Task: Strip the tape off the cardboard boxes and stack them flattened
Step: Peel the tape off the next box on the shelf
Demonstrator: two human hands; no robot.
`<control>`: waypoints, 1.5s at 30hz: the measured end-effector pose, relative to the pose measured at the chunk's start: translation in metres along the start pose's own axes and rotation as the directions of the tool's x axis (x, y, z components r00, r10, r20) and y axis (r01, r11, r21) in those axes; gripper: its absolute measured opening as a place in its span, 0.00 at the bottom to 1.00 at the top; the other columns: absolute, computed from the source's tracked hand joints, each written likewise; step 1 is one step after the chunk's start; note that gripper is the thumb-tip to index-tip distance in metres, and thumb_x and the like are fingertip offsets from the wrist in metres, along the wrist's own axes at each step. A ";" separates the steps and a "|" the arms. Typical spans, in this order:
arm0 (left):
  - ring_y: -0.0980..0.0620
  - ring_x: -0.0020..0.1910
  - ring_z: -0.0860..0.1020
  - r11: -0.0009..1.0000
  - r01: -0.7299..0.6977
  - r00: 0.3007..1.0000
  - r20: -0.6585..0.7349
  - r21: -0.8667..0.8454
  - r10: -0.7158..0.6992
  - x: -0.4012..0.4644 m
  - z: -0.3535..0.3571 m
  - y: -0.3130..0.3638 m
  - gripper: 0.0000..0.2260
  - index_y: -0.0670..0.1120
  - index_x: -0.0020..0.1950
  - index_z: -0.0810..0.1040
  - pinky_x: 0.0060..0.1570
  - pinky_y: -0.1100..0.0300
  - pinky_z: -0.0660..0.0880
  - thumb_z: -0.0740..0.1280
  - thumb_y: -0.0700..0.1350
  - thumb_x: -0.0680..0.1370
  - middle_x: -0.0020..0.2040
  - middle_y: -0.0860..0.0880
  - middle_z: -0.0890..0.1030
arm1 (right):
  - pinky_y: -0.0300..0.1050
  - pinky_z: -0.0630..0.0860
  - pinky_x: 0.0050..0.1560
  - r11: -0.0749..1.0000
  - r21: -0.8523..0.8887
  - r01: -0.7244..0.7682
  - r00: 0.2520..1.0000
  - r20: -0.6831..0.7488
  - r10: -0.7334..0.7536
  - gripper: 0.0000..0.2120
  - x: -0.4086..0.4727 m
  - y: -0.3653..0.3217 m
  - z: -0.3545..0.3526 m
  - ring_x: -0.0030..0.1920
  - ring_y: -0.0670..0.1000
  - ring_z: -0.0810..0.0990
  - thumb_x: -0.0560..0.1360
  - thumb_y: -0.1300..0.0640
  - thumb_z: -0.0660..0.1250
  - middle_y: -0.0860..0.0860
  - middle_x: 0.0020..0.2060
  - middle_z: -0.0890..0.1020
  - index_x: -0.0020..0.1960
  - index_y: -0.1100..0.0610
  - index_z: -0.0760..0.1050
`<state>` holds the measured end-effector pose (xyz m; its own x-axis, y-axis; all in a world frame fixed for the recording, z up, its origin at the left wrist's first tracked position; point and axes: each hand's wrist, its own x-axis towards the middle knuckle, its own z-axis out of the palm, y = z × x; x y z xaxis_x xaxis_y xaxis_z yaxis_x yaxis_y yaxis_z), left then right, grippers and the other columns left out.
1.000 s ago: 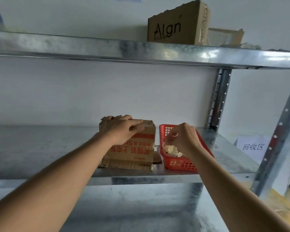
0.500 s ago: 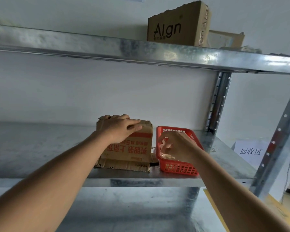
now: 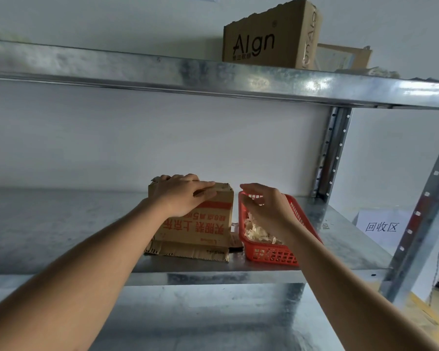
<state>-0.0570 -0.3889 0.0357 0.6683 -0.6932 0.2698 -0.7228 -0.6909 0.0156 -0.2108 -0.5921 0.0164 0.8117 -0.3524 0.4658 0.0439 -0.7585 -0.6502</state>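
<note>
A brown cardboard box with red print stands upside down on the middle metal shelf, its bottom flaps spread toward me. My left hand lies over the box's top edge, fingers wrapped on it. To its right sits a red plastic basket holding crumpled strips of tape. My right hand hovers above the basket with its fingers loose and spread, holding nothing.
On the top shelf stand a brown "Align" box and another cardboard piece. Perforated steel uprights stand at the right. A white paper sign hangs beyond them. A lower shelf lies beneath.
My right hand has lifted out of the basket and opened its fingers; the tape it pinched lies in the basket. My left hand stays on the box.
</note>
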 end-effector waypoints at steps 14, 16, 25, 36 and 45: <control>0.50 0.65 0.77 0.983 0.030 0.998 -0.052 -0.182 -0.040 -0.037 -0.033 -0.043 0.16 0.58 0.65 0.80 0.64 0.51 0.71 0.55 0.59 0.86 0.65 0.56 0.79 | 0.35 0.76 0.46 0.966 -0.224 0.129 0.984 0.152 -0.096 0.12 0.012 -0.043 0.031 0.52 0.48 0.78 0.80 0.48 0.70 0.49 0.57 0.74 0.59 0.54 0.80; 0.50 0.62 0.77 0.974 0.138 0.978 -0.130 -0.179 -0.163 -0.041 -0.035 -0.062 0.13 0.57 0.61 0.81 0.64 0.48 0.71 0.58 0.51 0.86 0.61 0.56 0.79 | 0.35 0.74 0.46 0.971 -0.205 0.120 0.985 0.150 -0.090 0.14 0.010 -0.049 0.034 0.54 0.49 0.78 0.79 0.48 0.72 0.48 0.58 0.75 0.61 0.53 0.78; 0.49 0.51 0.83 0.552 0.156 0.947 -0.034 -0.819 -0.319 -0.080 -0.031 -0.087 0.15 0.60 0.55 0.84 0.50 0.45 0.83 0.58 0.59 0.85 0.52 0.52 0.84 | 0.48 0.83 0.54 0.997 0.060 0.051 0.999 0.009 -0.052 0.19 -0.002 -0.072 0.066 0.59 0.54 0.78 0.75 0.62 0.75 0.49 0.61 0.75 0.59 0.48 0.72; 0.56 0.63 0.71 0.696 -0.025 0.981 -0.153 -0.718 -0.123 -0.116 -0.021 -0.114 0.29 0.73 0.65 0.76 0.64 0.62 0.72 0.74 0.41 0.76 0.62 0.54 0.68 | 0.42 0.81 0.57 0.953 0.298 0.051 0.966 -0.257 0.029 0.08 -0.031 -0.078 0.096 0.60 0.45 0.80 0.76 0.53 0.74 0.41 0.60 0.79 0.55 0.47 0.85; 0.52 0.51 0.73 0.862 0.028 0.865 -0.420 -0.506 -0.274 -0.125 0.001 -0.102 0.51 0.59 0.84 0.50 0.54 0.55 0.75 0.80 0.47 0.71 0.59 0.49 0.67 | 0.40 0.80 0.47 0.940 0.332 -0.070 0.935 -0.306 0.178 0.31 -0.047 -0.094 0.113 0.51 0.41 0.82 0.66 0.58 0.84 0.45 0.55 0.80 0.60 0.47 0.70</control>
<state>-0.0665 -0.2317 -0.0005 0.7028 -0.3242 0.6332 -0.6935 -0.5106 0.5083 -0.1876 -0.4427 -0.0124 0.5888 -0.6323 0.5035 0.1779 -0.5062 -0.8438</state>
